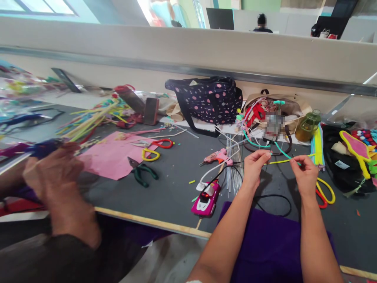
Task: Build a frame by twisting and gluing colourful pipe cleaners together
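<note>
My left hand point(255, 167) is closed in a pinch above the table; what lies between its fingertips is too small to make out. Across from it, my right hand point(305, 175) pinches a teal pipe cleaner point(282, 149), which slants up and left from the fingers. Behind both hands, a yellow pipe cleaner point(278, 161) lies across the table. Scissors with red and yellow handles point(329, 191) are partly hidden by my right wrist. Left of my left hand are a pink glue gun point(217, 157) and a bundle of silver wires point(233, 181).
A pink car-shaped device point(207, 200) with a lit red light and cables sits nearer the table edge. Pliers point(143, 173), more scissors point(154, 149) and pink paper point(107, 155) lie leftward. A patterned bag point(210, 98) stands behind. Another person's blurred hands point(55, 173) work at far left.
</note>
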A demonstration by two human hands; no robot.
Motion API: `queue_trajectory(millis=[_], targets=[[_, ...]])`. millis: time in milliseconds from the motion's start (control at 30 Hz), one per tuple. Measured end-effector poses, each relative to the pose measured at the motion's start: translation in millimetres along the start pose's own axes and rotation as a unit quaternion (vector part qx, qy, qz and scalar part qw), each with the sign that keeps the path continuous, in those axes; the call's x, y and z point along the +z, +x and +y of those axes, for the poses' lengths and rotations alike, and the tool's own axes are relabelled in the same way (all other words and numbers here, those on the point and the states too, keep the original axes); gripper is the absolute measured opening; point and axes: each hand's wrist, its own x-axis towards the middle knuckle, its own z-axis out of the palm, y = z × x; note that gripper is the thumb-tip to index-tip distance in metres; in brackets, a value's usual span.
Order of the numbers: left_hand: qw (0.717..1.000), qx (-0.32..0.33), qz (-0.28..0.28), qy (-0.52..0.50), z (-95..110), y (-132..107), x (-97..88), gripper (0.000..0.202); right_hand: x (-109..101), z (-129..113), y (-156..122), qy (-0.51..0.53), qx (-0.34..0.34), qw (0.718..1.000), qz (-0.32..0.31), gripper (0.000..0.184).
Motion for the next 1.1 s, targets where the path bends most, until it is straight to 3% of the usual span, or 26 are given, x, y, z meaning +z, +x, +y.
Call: queue_trajectory(millis=[100,200,367,567,700,833,933,1100], targets=[[0.998,-0.014,-0.059,-0.011,0.9,-4.1,3.0,0.019,0.4,-2.5,-2.3,0.027,-0.005,0.999,-0.042,0.016],[0.996,-0.040,-0.073,-0.027,-1.8,-7.1,6.4,0.018,3.8,-4.5,-6.1,0.102,0.012,0.994,-0.047,0.018],[0.989,-0.088,-0.094,-0.070,-7.1,-12.6,13.1,0.023,13.7,-7.2,-11.2,0.190,0.047,0.981,-0.001,0.021],[0.990,-0.107,-0.081,-0.051,-4.6,-14.2,14.0,0.030,14.7,-6.9,-4.3,0.187,-0.020,0.977,0.097,0.022],[0.997,-0.069,-0.037,-0.010,-4.5,-13.1,13.6,0.030,5.5,-7.4,-2.8,0.183,-0.041,0.971,0.150,0.017],[0.999,-0.023,-0.011,0.024,-7.5,-13.2,14.6,0.027,2.7,-13.0,-10.3,0.052,-0.098,0.992,0.061,0.014],[0.997,0.019,-0.001,0.069,-11.3,-13.6,14.2,0.024,7.5,-19.3,-16.7,-0.037,-0.161,0.986,-0.014,0.017],[0.974,0.124,0.007,0.187,-17.0,-15.4,10.8,0.017,15.2,-24.1,-21.8,-0.077,-0.182,0.980,-0.019,0.010]])
